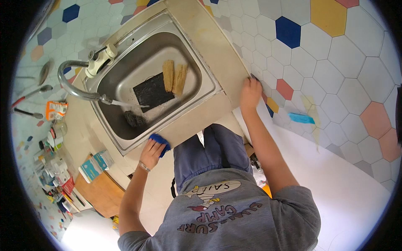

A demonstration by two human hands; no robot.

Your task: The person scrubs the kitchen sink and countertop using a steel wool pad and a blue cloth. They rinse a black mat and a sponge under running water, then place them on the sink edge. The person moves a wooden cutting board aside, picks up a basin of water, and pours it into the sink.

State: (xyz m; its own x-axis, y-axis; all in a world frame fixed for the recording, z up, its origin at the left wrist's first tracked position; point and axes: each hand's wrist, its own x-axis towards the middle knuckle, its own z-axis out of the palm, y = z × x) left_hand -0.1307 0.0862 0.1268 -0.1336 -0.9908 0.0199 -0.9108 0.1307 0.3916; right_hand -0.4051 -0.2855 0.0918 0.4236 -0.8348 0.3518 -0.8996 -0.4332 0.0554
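My left hand [150, 153] presses a blue cloth [162, 145] onto the front rim of the stainless steel sink [179, 117]. At the counter's right end, my right hand [251, 92] rests on the edge by the tiled wall, fingers curled; whether it grips something dark there is unclear. Inside the basin lies a flat black rectangular piece [152, 91]. Two tan fibrous pieces, loofah-like [168, 75], lie beside and partly over it. A dark wire scouring pad [134, 118] sits near the front left. Water runs from the curved faucet [70, 88] into the basin.
Left of the sink, the counter [81, 128] holds an orange-and-white packet [56, 109], jars, a blue-and-white carton [95, 166] and a wooden board [100, 191]. Utensils hang on the left wall. Hexagonal wall tiles [314, 72] border the counter's right side. A white surface [314, 163] extends at right.
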